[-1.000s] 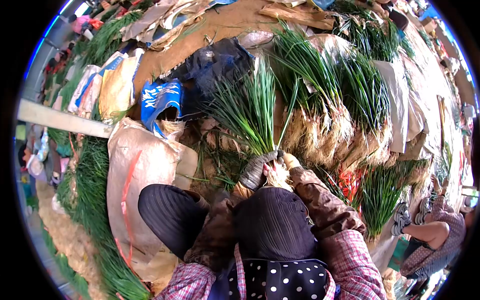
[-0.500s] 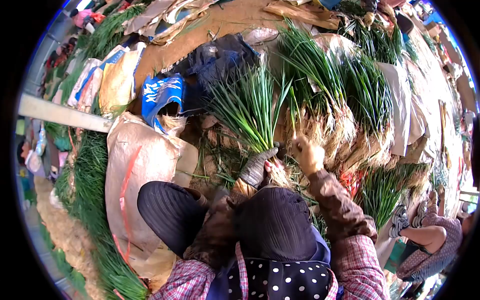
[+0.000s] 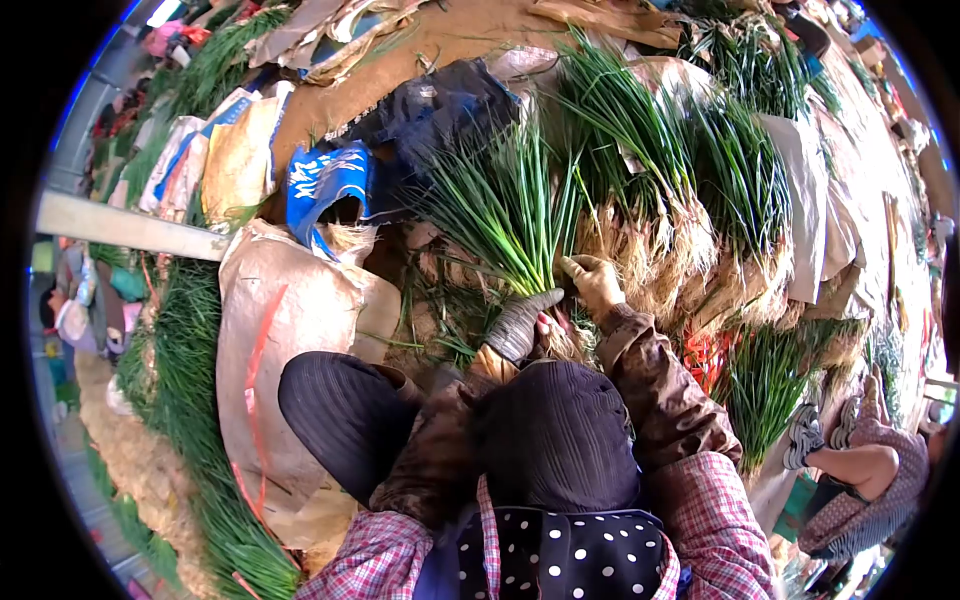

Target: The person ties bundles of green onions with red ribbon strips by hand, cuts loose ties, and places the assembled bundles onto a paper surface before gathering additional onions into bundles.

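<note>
A fanned bunch of spring onions (image 3: 515,215) stands leaves-up in front of my knees. My left hand (image 3: 520,325), in a grey glove, is wrapped round the bunch low down, just above its pale roots (image 3: 570,345). At the right side of the bunch, my bare right hand (image 3: 597,284) has its thumb and fingers pinched together on a spring onion stalk, close to the left thumb. The exact grip of those fingertips is partly hidden.
More spring onions (image 3: 740,185) with straw-coloured roots lie to the right. A tan sack (image 3: 285,380) with a red strap is at left, below a blue printed bag (image 3: 328,185). A pale bar (image 3: 130,228) juts in. Another person's legs (image 3: 850,470) show at lower right.
My right hand has moved left and slightly up, bringing the stalk against the bunch. My left hand keeps its hold and has barely shifted.
</note>
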### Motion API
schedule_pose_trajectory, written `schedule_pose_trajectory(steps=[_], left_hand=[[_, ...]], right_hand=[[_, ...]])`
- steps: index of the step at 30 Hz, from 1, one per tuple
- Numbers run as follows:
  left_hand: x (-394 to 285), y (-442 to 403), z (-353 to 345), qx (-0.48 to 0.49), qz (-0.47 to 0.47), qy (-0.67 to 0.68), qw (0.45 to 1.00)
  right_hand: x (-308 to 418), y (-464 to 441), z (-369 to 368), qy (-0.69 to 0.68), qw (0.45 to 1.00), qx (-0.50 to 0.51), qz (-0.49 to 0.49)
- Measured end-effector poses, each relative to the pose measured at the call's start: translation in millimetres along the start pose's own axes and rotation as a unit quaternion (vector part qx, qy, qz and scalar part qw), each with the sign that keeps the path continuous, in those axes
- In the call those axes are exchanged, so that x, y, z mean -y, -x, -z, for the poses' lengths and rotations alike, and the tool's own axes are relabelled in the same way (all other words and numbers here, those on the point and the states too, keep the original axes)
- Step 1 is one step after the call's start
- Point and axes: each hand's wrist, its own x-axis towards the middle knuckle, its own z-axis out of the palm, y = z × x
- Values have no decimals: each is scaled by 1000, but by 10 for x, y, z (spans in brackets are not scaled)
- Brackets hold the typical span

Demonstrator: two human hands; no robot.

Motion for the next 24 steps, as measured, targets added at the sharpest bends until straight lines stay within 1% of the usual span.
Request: schedule_pose_trajectory(steps=[2, 3, 4, 6, 7, 8, 9, 10, 11, 12, 14, 15, 16, 18, 19, 20, 22, 23, 24], left_hand=[[-61, 21, -1, 2, 5, -16, 1000], [-86, 17, 17, 25, -10, 2, 1000], [-72, 23, 9, 24, 3, 10, 1000], [-62, 25, -1, 22, 26, 25, 999], [-33, -10, 71, 46, 45, 17, 998], [15, -37, 127, 54, 44, 22, 997], [-7, -10, 112, 62, 42, 27, 997], [-37, 0, 102, 70, 37, 33, 996], [20, -46, 141, 52, 19, 11, 998], [-1, -16, 120, 53, 10, 4, 999], [-54, 70, 41, 55, -4, -13, 998], [-14, 20, 78, 36, -20, -28, 999], [-41, 50, 58, 42, -18, -31, 999], [-103, 111, 39, 51, -16, -35, 998], [-98, 74, 62, 70, 6, 18, 997], [-65, 62, 94, 97, -24, 78, 992], [-214, 279, -88, 150, -77, 194, 967], [-151, 160, 31, 135, -109, 194, 965], [-149, 124, 27, 164, -158, 184, 956]], right_hand=[[218, 191, -194, -160, 985, -40, -50], [139, 157, -177, -175, 981, -38, -72], [66, 130, -155, -191, 977, -37, -93], [-45, 42, -115, -211, 968, -69, -117], [-96, -43, -85, -225, 962, -89, -128], [-141, -131, -56, -239, 955, -108, -140], [58, -75, -91, -168, 970, -132, -115], [-43, -260, -5, 44, 987, -147, -41], [16, -321, 40, 232, 949, -198, 75], [88, -360, 57, 407, 862, -238, 186], [593, -365, -10, 493, 819, -259, 137], [698, -514, 48, 515, 825, -228, 55], [681, -658, 100, 572, 774, -258, 84], [714, -759, 223, 575, 786, -218, 58], [925, -579, 156, 553, 811, -187, 31], [996, -463, 169, 508, 847, -151, 25], [685, -466, 258, 476, 854, -182, 102], [499, -410, 324, 564, 789, -201, 139], [247, -276, 431, 470, 847, -166, 184]])
